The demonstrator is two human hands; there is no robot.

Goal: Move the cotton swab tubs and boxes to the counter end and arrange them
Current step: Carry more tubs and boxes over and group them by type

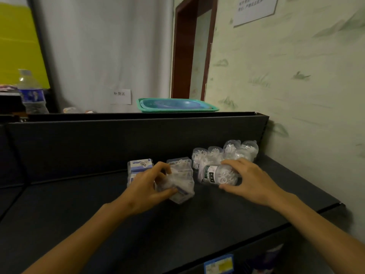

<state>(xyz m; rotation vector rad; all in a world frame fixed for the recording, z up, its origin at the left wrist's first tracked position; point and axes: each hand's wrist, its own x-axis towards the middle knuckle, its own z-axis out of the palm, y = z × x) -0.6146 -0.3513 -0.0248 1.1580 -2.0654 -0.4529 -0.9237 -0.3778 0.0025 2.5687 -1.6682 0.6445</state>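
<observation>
On the dark counter (118, 210) near its right end, my left hand (146, 186) grips a clear rectangular swab box (183, 186) at the front of a small stack. A blue-labelled box (139, 166) stands just behind my left hand. My right hand (243, 178) holds a clear round tub (217, 175) with a dark green label, lying on its side. Behind it, several clear tubs (227, 152) of white swabs stand in a row against the back panel by the wall.
The counter's right edge (327, 202) meets a patterned wall. On the ledge above sit a green tray holding a blue basin (173, 104) and a water bottle (31, 93) at far left. A lower shelf with blue packaging (219, 264) shows below the front edge.
</observation>
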